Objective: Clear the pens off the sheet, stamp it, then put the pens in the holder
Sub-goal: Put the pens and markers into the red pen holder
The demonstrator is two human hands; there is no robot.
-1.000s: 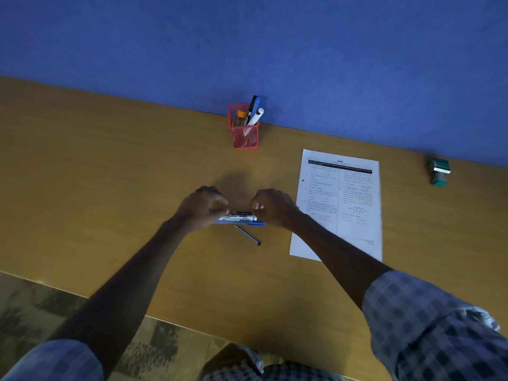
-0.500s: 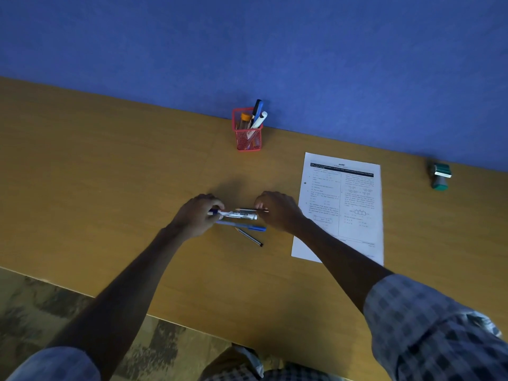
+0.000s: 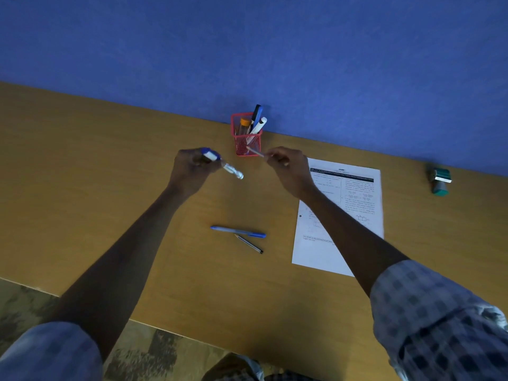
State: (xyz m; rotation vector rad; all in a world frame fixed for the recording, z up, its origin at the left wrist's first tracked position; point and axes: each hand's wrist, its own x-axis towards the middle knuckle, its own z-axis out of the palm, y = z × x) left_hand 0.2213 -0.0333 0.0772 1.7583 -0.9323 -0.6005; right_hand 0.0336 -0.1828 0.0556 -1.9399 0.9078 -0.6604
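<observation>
Both hands hover just before the holder (image 3: 246,138) — the left hand (image 3: 192,171) grips a marker (image 3: 226,166), the right hand (image 3: 286,169) pinches a thin pen (image 3: 255,152). Tip each upright over the rim, drop 1 at a time. 2 pens (image 3: 242,236) lie nearer the person; the sheet (image 3: 354,193) is right of the holder.

Holder mouth crowded, table open on the left

The red wire-mesh pen holder (image 3: 246,138) stands against the blue wall (image 3: 275,50), its mouth partly filled by upright markers (image 3: 257,121), leaving a gap on its near-left side. A blue ballpoint pen (image 3: 238,231) and a thin dark pen (image 3: 248,243) lie mid-table; the wooden table (image 3: 82,174) left of them is bare, the white printed sheet (image 3: 354,193) right.
</observation>
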